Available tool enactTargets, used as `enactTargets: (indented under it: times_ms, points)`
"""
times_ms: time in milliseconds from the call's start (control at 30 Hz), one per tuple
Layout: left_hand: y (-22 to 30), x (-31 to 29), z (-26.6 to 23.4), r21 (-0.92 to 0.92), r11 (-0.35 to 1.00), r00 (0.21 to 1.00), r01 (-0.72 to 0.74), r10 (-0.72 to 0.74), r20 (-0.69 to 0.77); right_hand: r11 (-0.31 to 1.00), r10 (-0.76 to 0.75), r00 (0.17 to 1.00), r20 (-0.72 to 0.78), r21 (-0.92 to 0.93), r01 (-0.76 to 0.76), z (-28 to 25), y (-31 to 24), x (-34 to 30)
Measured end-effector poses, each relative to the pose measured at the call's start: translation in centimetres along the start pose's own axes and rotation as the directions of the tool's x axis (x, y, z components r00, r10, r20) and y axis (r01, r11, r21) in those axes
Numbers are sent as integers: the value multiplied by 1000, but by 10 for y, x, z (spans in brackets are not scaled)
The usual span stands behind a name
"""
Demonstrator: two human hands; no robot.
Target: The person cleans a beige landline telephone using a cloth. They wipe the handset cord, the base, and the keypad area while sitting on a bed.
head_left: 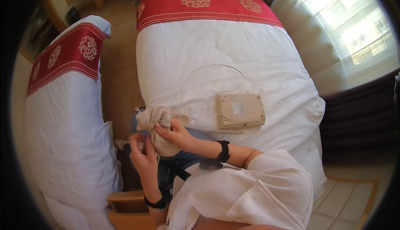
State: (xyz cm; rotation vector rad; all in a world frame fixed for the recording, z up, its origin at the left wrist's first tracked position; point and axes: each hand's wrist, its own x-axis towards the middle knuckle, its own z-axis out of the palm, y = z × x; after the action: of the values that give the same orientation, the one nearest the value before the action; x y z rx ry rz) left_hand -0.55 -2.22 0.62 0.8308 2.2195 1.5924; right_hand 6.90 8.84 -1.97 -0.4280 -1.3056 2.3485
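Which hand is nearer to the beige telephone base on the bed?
The right hand, holding the cloth left of the telephone base; the left hand is farther left.

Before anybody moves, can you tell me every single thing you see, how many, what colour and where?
beds: two, white, big one in the middle, other at left
bed runners: two, red with pale patterns, across the beds
phone: one, beige, underside up on the big bed
curly cord: one, pale, from the phone toward the cloth
thin cord: one, pale, looped on the big bed
cloth: one, beige, in the right hand
window: one, bright, top right
curtains: two, one pale, one dark, right
bin: one, dark, top left
floor: one, brown, between beds
shirt: one, white, bottom
wristbands: two, black, on the wrists
hands: two, bare, left one by the cloth
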Motion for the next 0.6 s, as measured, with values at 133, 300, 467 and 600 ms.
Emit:
enactTargets:
  times_ms: [133,300,467,600]
  points:
    - [1,1,3,126,987,987,-103,86,134,1000,-4,1000,8,-18,4,-5,-3,-3]
    - [-9,11,-3,101,976,981,-195,193,28,999,9,999,42,33,-11,-2,0,-4]
    - [8,8,5,-14,990,981,-143,144,128,994,57,998,37,91,-60,-2,-7,-4]
    - [0,15,-12,53,973,916,-224,192,353,944,165,986,6,287,-160,1,-17,-4]
